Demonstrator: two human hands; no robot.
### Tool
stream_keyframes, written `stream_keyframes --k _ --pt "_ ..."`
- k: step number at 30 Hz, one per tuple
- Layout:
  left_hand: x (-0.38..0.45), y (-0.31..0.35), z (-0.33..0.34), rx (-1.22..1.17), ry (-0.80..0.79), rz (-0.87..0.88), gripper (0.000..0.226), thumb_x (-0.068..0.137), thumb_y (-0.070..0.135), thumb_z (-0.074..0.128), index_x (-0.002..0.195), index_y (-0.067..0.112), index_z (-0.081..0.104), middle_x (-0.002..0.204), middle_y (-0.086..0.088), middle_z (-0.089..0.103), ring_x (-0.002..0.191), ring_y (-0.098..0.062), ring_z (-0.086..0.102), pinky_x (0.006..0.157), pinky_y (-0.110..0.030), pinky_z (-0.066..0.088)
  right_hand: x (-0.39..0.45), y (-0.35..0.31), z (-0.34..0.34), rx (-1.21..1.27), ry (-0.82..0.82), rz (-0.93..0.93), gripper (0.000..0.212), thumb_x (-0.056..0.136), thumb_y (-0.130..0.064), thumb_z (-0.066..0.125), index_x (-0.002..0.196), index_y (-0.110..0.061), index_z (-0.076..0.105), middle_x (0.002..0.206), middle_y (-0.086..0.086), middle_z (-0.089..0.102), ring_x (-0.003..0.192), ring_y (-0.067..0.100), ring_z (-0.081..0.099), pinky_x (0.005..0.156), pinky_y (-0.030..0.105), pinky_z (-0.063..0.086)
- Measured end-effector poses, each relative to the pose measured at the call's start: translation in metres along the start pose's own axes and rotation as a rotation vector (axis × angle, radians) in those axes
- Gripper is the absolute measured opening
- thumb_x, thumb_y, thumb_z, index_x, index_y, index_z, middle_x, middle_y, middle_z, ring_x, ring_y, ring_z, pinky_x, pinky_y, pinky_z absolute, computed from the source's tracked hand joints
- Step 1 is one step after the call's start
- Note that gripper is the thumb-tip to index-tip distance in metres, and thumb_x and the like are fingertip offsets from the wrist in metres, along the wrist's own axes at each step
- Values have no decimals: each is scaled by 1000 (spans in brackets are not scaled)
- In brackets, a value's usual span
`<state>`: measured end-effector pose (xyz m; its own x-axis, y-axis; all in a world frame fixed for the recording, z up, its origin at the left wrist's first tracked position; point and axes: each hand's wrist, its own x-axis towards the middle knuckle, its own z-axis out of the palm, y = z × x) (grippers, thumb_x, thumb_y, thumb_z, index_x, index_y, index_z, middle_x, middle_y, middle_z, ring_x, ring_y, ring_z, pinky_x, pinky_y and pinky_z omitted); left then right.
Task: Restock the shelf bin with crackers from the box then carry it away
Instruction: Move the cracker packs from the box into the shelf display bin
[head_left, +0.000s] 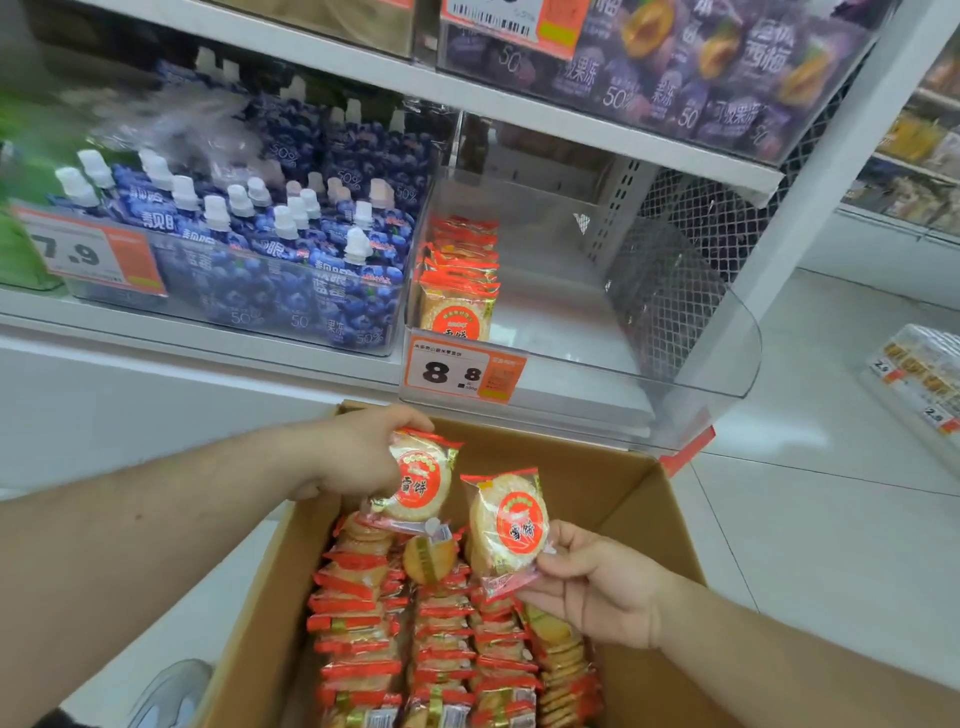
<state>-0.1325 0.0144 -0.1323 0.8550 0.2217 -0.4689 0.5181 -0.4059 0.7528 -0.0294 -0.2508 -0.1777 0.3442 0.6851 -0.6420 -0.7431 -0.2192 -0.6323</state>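
- We looked down at an open cardboard box (613, 499) standing on the floor below a white shelf (208, 332).
- Our left hand (358, 457) was closed around a cracker pack (421, 480), gripping its upper left edge, and held it above the box's far left corner.
- Our right hand (602, 582) pinched a second pack (511, 525) by its lower right corner between thumb and fingers, holding it upright over the middle of the box.
- The two packs were near each other but apart; each was clear with red ends and a round orange label.
- Inside the box, more packs (363, 623) stood on edge in tight rows that filled the near part; the far right part of the box was bare.
- On the shelf, straight above the box, sat a clear bin (717, 343) with an orange price tag (462, 374) reading 8.8 on its front.
- A single row of crackers (457, 280) stood along the bin's left wall; the rest of the bin floor was bare.
- Left of that bin, another clear bin held blue pouches (270, 234) with white caps.
- A shelf above carried purple packets (691, 78).
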Motion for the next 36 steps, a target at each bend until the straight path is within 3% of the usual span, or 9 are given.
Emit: stream_keyframes --k 5,8,11,19,24,27,30,33,36 --pt "-20 21 16 -295 -92 109 77 60 -6 57 122 39 51 106 -22 63 76 -27 53 60 -34 45 -16 -7 35 -6 24 -156 23 71 5 68 82 -9 53 96 22 71 84 29 72 70 33 60" --pt "-34 33 21 -432 -74 183 74 56 1 69 117 40 53 113 -20 65 95 -40 66 84 -50 53 -22 -15 53 -140 97 -241 20 75 3 66 78 -11 53 92 18 71 83 26 71 71 30 59" --pt "-40 34 23 -437 7 275 78 68 1 83 131 32 48 114 -12 67 102 -28 68 91 -45 55 -30 -24 68 -313 158 -311 17 85 0 66 81 -11 53 82 13 72 72 21 71 67 28 57" --pt "-46 44 13 -346 212 481 81 79 2 76 137 41 34 118 -6 62 97 -16 69 84 -38 59 -47 -62 93 -730 303 -479 28 76 -2 76 78 -14 51 64 4 61 56 17 57 50 24 44" --pt "-58 54 0 -223 190 609 89 82 2 72 133 57 24 125 7 57 96 -15 70 80 -38 60 -57 -94 107 -888 369 -817 45 72 -6 81 101 -23 51 96 1 58 64 15 46 64 32 43" --pt "-62 57 -1 -145 234 665 99 83 3 70 137 62 13 122 10 57 85 -26 71 72 -47 58 -61 -102 118 -1235 293 -841 68 74 -26 82 129 -33 41 110 -12 56 62 9 53 64 26 48" --pt "-61 58 0 -181 288 696 104 82 5 70 139 63 6 113 4 63 80 -20 71 69 -39 60 -60 -105 130 -1476 263 -866 61 78 -29 79 130 -29 48 113 -12 60 86 5 66 80 22 52" --pt "-54 58 -3 -218 464 699 99 81 17 74 139 59 5 127 14 49 104 -1 61 83 -22 53 -62 -131 134 -1465 388 -970 53 73 -25 82 118 -31 55 101 -14 63 90 9 64 86 27 51" --pt "-43 53 -16 -173 654 617 85 83 19 71 145 43 18 128 15 38 115 1 47 92 -21 43 -60 -175 130 -1119 471 -1043 45 75 -16 81 111 -28 56 97 -5 67 90 16 68 82 34 56"
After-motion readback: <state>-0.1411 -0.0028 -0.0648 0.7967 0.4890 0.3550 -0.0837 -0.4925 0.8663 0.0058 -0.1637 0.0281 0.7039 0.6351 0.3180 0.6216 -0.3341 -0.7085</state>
